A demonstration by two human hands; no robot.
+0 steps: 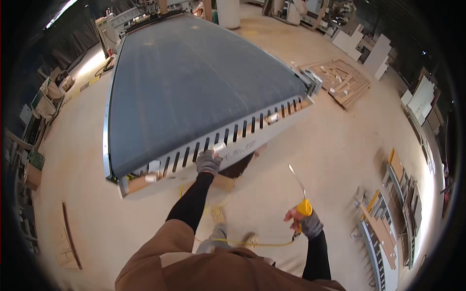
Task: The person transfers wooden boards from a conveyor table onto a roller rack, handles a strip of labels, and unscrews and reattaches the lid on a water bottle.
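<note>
A grey fingerless glove covers my left hand (208,162), which lies at the slotted front panel (230,141) of a wide conveyor. Its fingers bend against the panel, right beside a small white block (219,147); the fingertips are partly hidden. In my right hand (308,222), also gloved, is a yellow air blow gun (304,207) with a long, thin metal nozzle pointing forward and away from the panel. A yellow hose (262,244) runs from the gun's lower end to the left, across the floor by my feet.
The conveyor's dark belt (194,87) stretches far ahead. A pallet of wooden offcuts (340,80) lies to its right. Slotted metal frames with boards (381,233) stand at the lower right. A long brown strip (72,235) rests on the floor at left.
</note>
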